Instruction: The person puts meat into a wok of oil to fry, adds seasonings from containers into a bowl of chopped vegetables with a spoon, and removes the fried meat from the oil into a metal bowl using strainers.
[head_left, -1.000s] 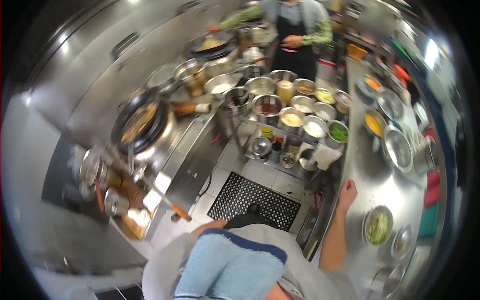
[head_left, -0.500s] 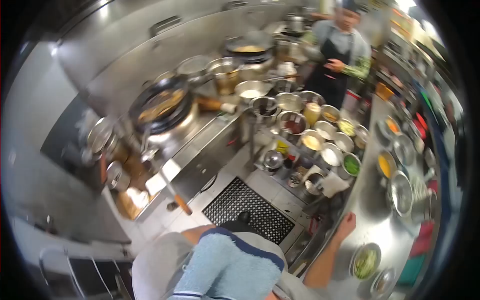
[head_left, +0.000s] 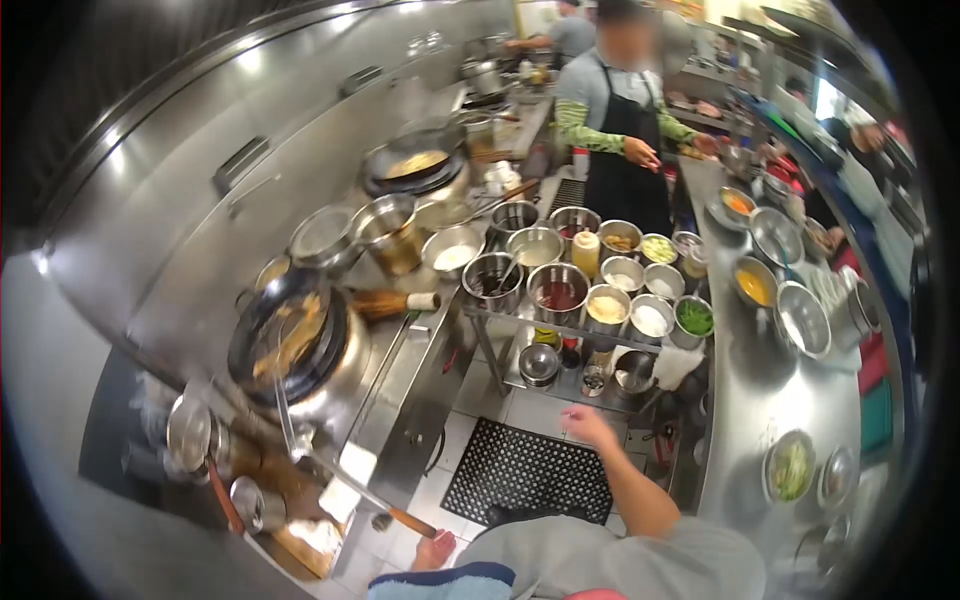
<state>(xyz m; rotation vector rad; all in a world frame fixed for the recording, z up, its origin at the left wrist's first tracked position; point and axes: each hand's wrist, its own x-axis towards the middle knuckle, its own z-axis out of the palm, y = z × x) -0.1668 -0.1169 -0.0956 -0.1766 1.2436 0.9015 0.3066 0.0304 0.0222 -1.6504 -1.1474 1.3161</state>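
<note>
My left hand [head_left: 435, 551] is at the lower middle, curled at the wooden end of a long-handled ladle [head_left: 362, 492]. That ladle lies across the stove edge, its handle reaching over the floor. To the left stands a dark wok [head_left: 268, 328] with brownish food in it and a thin metal utensil across its rim. My right hand [head_left: 590, 427] is raised over the black floor mat [head_left: 525, 470], fingers loosely bent and apart, with nothing visible in it. Beyond it are metal pots, including one of dark red sauce [head_left: 558, 291], and a yellow squeeze bottle [head_left: 586, 254].
A steel counter [head_left: 735, 400] runs along the right, bearing bowls and a dish of sliced greens [head_left: 789, 468]. A person in a black apron [head_left: 625, 150] stands beyond the pots. A second wok [head_left: 415, 160] sits farther back. Pots stand at lower left.
My view has turned and shifted toward the stove. My right hand has left the counter side and is now over the mat. My left hand has come into sight at the ladle handle.
</note>
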